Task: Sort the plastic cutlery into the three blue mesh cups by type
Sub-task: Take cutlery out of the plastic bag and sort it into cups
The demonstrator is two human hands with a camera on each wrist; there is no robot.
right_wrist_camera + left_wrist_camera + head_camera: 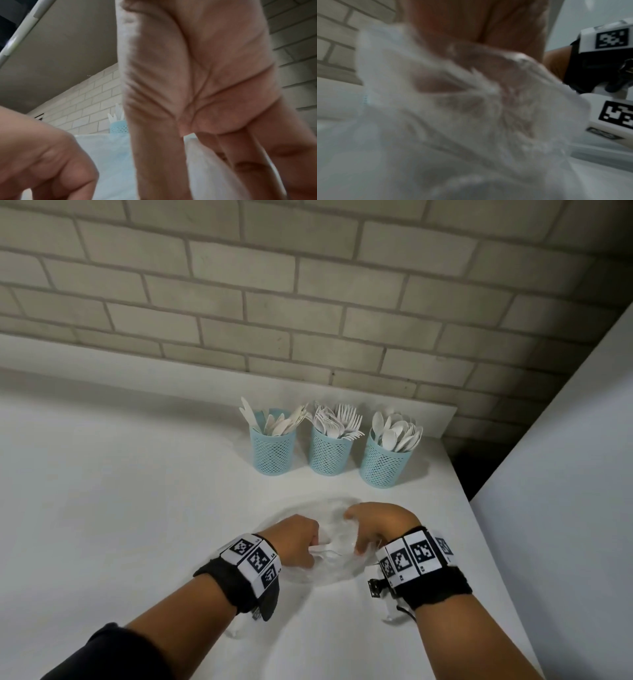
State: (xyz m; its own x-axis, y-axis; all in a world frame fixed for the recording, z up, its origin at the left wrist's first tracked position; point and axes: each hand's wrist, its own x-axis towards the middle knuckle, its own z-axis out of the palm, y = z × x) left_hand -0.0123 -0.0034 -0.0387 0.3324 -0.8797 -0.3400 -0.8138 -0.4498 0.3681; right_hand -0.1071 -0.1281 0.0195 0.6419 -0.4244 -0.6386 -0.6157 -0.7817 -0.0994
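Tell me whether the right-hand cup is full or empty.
Full. The right cup stands upright and packed with white spoons, their bowls sticking up above its rim.

A white table (pixel 120 491) set against a brick wall bears three blue mesh cups in a row near its far edge: left cup (pixel 273 451), middle cup (pixel 329 451), right cup (pixel 383 463); nearer lies a crumpled clear plastic bag (pixel 337 559)

Pale brick wall (pixel 308 285), white tabletop (pixel 120 491), plain white panel (pixel 565 474) at right, dim light
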